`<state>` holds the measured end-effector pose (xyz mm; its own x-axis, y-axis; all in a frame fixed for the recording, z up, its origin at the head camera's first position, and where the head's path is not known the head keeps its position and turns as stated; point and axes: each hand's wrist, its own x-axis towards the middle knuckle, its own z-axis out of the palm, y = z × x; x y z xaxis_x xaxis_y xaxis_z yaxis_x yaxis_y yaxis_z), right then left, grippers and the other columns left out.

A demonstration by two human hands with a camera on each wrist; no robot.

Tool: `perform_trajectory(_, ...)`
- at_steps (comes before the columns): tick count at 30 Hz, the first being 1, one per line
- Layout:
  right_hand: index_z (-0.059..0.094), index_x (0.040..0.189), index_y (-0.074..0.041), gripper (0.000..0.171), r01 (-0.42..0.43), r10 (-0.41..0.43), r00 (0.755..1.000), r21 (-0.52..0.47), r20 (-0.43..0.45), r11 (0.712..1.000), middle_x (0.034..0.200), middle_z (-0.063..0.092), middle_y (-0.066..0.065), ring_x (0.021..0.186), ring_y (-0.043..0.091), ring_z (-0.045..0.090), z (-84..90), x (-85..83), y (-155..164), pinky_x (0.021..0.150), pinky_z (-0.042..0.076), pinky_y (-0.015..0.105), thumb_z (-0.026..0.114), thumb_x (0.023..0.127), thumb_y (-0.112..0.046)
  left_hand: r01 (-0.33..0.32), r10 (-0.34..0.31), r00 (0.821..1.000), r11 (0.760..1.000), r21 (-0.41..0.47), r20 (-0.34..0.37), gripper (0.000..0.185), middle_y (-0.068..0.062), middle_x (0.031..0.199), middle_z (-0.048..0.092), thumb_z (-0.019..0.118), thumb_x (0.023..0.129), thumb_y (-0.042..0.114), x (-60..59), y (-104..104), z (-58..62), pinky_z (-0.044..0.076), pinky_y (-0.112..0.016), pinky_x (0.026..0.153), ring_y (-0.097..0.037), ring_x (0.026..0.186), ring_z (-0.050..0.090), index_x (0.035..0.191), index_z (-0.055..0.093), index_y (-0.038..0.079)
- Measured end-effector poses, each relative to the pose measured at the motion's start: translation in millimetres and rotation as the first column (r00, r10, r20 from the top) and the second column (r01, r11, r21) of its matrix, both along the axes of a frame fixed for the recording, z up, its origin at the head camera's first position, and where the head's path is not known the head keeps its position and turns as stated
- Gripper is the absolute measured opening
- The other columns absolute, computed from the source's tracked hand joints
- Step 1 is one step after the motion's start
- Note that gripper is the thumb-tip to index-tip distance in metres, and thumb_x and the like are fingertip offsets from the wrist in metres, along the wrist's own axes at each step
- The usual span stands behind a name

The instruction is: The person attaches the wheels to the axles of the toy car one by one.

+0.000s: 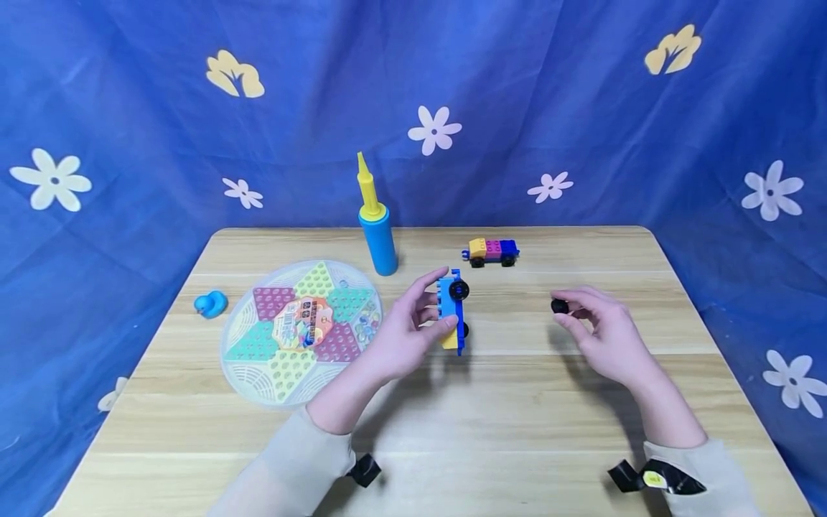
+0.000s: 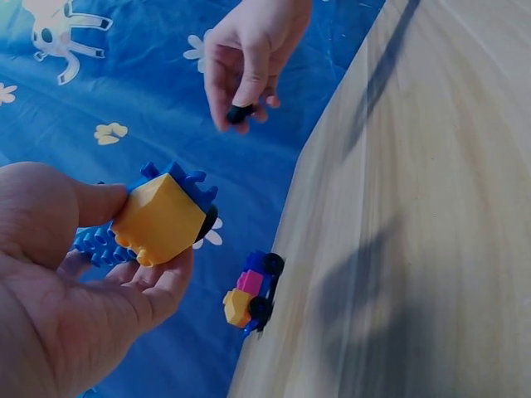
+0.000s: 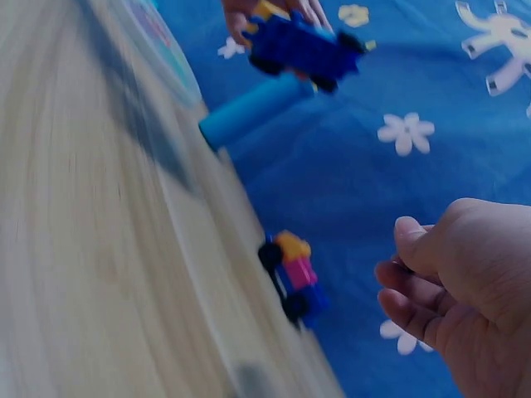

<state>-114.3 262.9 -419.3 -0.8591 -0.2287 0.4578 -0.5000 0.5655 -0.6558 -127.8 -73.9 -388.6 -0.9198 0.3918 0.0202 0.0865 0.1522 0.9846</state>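
My left hand (image 1: pixel 402 336) holds a building-block car (image 1: pixel 447 300) tipped on its side above the table. The car has a dark blue base, a light blue brick and a yellow sloped brick (image 2: pixel 159 222); black wheels show on its base (image 3: pixel 299 51). Thumb and fingers grip it from both sides. Off to the right, my right hand (image 1: pixel 604 332) pinches a small black wheel (image 1: pixel 559 306) between thumb and fingertips, raised over the table. In the right wrist view the thumb and fingers mostly hide that wheel.
A second block car (image 1: pixel 492 250), yellow, pink and blue, stands at the back. Left of it, a blue and yellow hand pump (image 1: pixel 380 240) stands upright. A round Chinese checkers board (image 1: pixel 240 373) lies on the left, beside a blue rubber duck (image 1: pixel 210 304).
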Motion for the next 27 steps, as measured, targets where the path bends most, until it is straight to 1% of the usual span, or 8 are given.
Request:
perform_trajectory(3,0.072,0.128,0.0,0.038,-0.044,0.044,0.999,0.018,-0.012,0.999,0.116,0.073,0.007,0.091,0.015,0.067,6.3,-0.3,-10.7,0.083,0.052,0.012,0.075,0.092,0.012,0.006,-0.007,1.0,1.0,0.01,0.013,0.072,-0.012,0.124,0.065,0.073,0.101,0.004,-1.4,1.9,3.1,0.058,-0.028,0.079,-0.025,0.101,0.067,0.161,0.042,0.027)
perform_trajectory(6,0.072,0.131,-0.003,0.039,-0.068,0.069,0.997,0.036,-0.021,0.997,0.118,0.072,0.005,0.092,0.014,0.066,11.3,-0.6,-19.9,0.083,0.051,0.013,0.074,0.095,0.009,0.016,-0.017,0.999,0.999,0.028,0.033,0.074,-0.013,0.127,0.066,0.074,0.099,0.001,-2.3,4.0,5.2,0.061,-0.031,0.087,-0.026,0.105,0.069,0.161,0.043,0.025)
perform_trajectory(10,0.072,0.131,-0.004,0.037,-0.102,0.104,0.994,0.029,-0.038,0.994,0.116,0.072,0.001,0.091,0.013,0.065,17.3,-1.5,-31.1,0.08,0.052,0.018,0.074,0.095,0.007,0.009,-0.01,0.999,0.999,0.031,0.041,0.076,-0.012,0.129,0.065,0.075,0.098,0.001,-2.8,5.3,7.2,0.061,-0.034,0.089,-0.026,0.108,0.069,0.161,0.042,0.026)
perform_trajectory(12,0.073,0.129,-0.005,0.036,-0.125,0.126,0.991,0.018,-0.044,0.992,0.114,0.071,-0.001,0.09,0.012,0.065,20.2,-2.0,-36.5,0.08,0.053,0.02,0.075,0.095,0.006,-0.006,0.005,0.999,1.0,0.027,0.035,0.076,-0.012,0.128,0.064,0.075,0.098,0.001,-3.1,5.4,8.1,0.06,-0.034,0.089,-0.026,0.108,0.068,0.161,0.042,0.029)
perform_trajectory(15,0.075,0.125,-0.008,0.035,-0.153,0.152,0.987,-0.006,-0.049,0.988,0.112,0.071,-0.004,0.09,0.012,0.066,23.9,-2.5,-44.3,0.077,0.054,0.023,0.078,0.093,0.005,-0.017,0.016,1.0,0.999,0.029,0.018,0.075,-0.013,0.127,0.064,0.074,0.099,0.001,-3.5,5.3,9.7,0.059,-0.033,0.088,-0.026,0.108,0.068,0.161,0.042,0.028)
perform_trajectory(20,0.076,0.12,-0.009,0.034,-0.187,0.184,0.982,-0.05,-0.051,0.981,0.111,0.071,-0.004,0.089,0.013,0.065,28.4,-2.3,-56.0,0.078,0.053,0.023,0.082,0.09,0.004,0.002,-0.002,1.0,0.999,0.032,-0.001,0.072,-0.013,0.125,0.067,0.072,0.1,0.0,-4.0,5.3,11.9,0.061,-0.033,0.082,-0.026,0.105,0.071,0.161,0.043,0.023)
perform_trajectory(27,0.075,0.125,-0.007,0.037,-0.227,0.224,0.974,-0.077,-0.037,0.971,0.114,0.071,-0.001,0.095,0.015,0.065,33.2,0.8,-69.5,0.086,0.054,0.022,0.08,0.091,0.006,0.007,-0.007,1.0,0.999,0.052,0.011,0.069,-0.013,0.125,0.066,0.073,0.1,0.002,-5.3,7.3,13.0,0.062,-0.035,0.083,-0.026,0.105,0.071,0.159,0.045,0.027)
